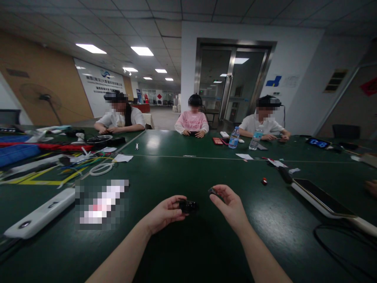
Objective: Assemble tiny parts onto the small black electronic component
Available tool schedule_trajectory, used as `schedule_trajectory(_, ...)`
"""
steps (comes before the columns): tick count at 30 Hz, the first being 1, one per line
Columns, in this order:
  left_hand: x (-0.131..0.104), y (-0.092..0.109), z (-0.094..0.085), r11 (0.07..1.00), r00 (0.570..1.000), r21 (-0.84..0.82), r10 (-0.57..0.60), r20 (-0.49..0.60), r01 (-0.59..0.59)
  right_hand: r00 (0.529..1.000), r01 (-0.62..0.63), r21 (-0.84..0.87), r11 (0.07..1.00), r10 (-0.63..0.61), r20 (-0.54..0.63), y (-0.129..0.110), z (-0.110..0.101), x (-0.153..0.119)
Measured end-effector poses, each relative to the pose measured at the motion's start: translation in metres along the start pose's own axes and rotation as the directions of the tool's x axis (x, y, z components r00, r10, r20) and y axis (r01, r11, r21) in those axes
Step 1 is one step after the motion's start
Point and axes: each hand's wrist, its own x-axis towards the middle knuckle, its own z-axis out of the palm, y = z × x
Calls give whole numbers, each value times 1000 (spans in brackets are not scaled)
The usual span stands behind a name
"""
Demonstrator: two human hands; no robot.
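My left hand (166, 214) is closed on a small black glossy object (188, 206), gripped between thumb and fingers with its far end pointing right. Its exact kind does not show. To the right of it, my right hand (228, 204) pinches a smaller dark piece (211, 191) between thumb and fingertips. The two held things are apart, with a gap of table between them. Both hands are above the dark green table (203, 247).
Left are a white power strip (41, 212), a pixelated bright object (103, 202), cables and blue trays (17, 155). To the right lie a small red-orange item (264, 181) and a phone-like device (324, 196). Two bottles (233, 138) stand farther back. Several people sit opposite.
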Motion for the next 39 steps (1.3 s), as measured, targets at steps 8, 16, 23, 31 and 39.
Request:
schedule_trajectory(8, -1, 0, -1, 1000, 1000, 11, 3, 10, -3, 999, -34, 77, 996, 35, -11, 0, -8, 0)
schedule_trajectory(16, 0, -1, -1, 1000, 1000, -2, 7, 16, -7, 999, -34, 87, 996, 35, -14, 0, -14, 0)
schedule_trajectory(23, 0, -1, -1, 1000, 1000, -18, 2, 14, -2, 999, 7, 106, 994, -2, -43, 1, -12, 1)
schedule_trajectory(31, -1, 0, 0, 1000, 1000, -16, 11, 23, -11, 999, 6, 117, 993, -1, -41, 1, -12, 1)
schedule_trajectory(39, -1, -1, 0, 1000, 1000, -18, 13, 18, -13, 1000, -8, 74, 997, 10, -16, -3, -11, 0)
